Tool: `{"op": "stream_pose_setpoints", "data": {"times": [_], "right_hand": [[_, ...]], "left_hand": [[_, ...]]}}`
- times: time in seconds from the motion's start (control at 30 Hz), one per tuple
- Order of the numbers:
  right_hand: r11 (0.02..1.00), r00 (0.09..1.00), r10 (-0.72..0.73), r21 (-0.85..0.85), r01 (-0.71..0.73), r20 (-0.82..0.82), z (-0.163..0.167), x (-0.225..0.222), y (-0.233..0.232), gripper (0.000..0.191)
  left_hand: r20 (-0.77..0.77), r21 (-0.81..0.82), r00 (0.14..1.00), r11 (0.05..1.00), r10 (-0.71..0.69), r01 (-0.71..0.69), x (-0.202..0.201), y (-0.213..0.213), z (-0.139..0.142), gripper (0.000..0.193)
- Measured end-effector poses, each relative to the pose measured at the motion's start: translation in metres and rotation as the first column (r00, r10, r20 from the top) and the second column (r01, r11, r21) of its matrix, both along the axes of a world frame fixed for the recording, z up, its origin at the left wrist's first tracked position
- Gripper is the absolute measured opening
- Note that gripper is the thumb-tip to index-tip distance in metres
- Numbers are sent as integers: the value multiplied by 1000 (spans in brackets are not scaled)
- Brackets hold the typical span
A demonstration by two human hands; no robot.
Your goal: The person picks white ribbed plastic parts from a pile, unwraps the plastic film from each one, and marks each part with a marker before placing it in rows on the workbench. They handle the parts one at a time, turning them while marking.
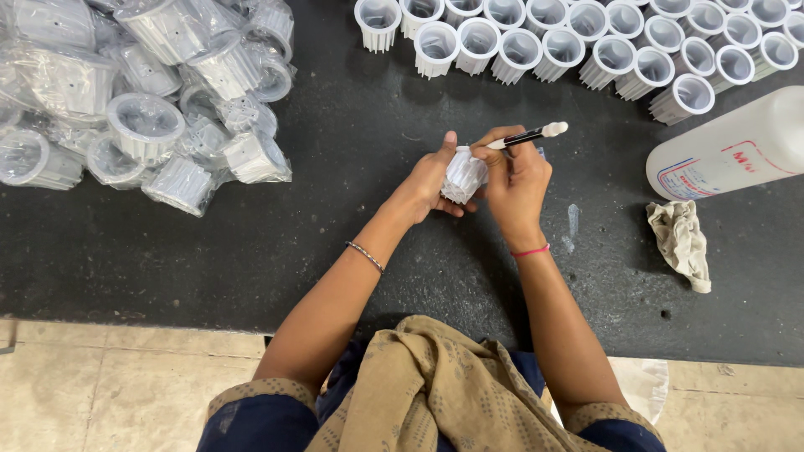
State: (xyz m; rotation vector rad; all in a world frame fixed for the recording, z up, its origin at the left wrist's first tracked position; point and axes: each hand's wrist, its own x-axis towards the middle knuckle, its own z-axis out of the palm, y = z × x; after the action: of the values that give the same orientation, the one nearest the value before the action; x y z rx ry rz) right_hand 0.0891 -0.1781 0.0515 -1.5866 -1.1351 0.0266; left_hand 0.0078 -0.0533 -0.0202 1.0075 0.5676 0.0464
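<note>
Head view. A white ribbed housing [463, 174] was held above the dark table [352, 209], between the two hands and just in front of the person's body. The left hand [431, 180] was closed around its fluted side, thumb raised along the upper edge and fingers wrapped beneath. The right hand [515, 180] was clenched on a slim black-handled brush [528, 136], whose pale tip pointed away to the right of the hands, while its lower fingers rested against the housing.

The housing appeared rigid and light, probably cast metal or hard plastic; its fins should give a sure, non-slip hold at the sides, whereas thin fin edges might dent if squeezed. Both forearms converged from the body, wrists slightly bent inward.

Beyond the hands stood rows of similar white housings [586, 42], open ends up. Far to the left lay a heap of bagged housings [151, 100]. To the right lay a white bottle [729, 146] on its side and a crumpled cloth [680, 243].
</note>
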Motion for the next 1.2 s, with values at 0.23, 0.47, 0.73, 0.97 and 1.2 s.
{"op": "stream_pose_setpoints", "data": {"times": [0.23,0.47,0.73,0.97,1.2], "right_hand": [[1000,998,27,0,-27,50,-1,-2,0,8],[1000,999,0,9,0,-36,1,-2,0,4],[1000,995,28,0,-28,98,-2,-2,-1,6],[998,993,45,37,-42,-105,-2,0,-2,3],[1000,999,25,-8,-25,21,-3,0,-3,5]], "left_hand": [[-4,-6,1000,1000,18,-18,-1,0,-2,77],[10,7,1000,1000,-1,1,-2,0,-1,80],[-20,2,999,1000,28,-28,-2,-1,1,75],[17,-16,1000,1000,5,-4,-1,0,-1,80],[-9,-3,1000,1000,10,-10,-1,0,-3,77]]}}
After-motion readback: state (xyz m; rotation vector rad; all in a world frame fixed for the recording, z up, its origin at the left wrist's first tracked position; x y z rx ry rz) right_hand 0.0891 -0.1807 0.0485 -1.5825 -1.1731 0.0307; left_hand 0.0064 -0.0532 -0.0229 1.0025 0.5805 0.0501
